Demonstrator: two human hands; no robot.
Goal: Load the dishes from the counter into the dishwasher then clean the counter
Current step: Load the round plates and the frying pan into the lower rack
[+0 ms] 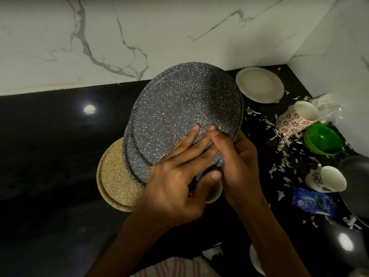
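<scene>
Over a black kitchen counter [50, 146], two hands hold a stack of speckled grey plates [179, 104], lifted and tilted toward the marble wall [159, 27].

Left hand [175, 182] grasps the plates' near edge, fingers spread on the top face and thumb curled under; right hand [237, 168] pinches the same edge just beside it. Below them a speckled tan plate [113, 176] lies flat on the counter, partly hidden. To the right, near the corner, sit a white plate [259, 84], a tipped red-patterned mug [293, 120], a green bowl [323, 139], a second tipped mug [327, 179] and a blue Oreo packet [311, 202], among scattered white scraps [279, 168].
</scene>
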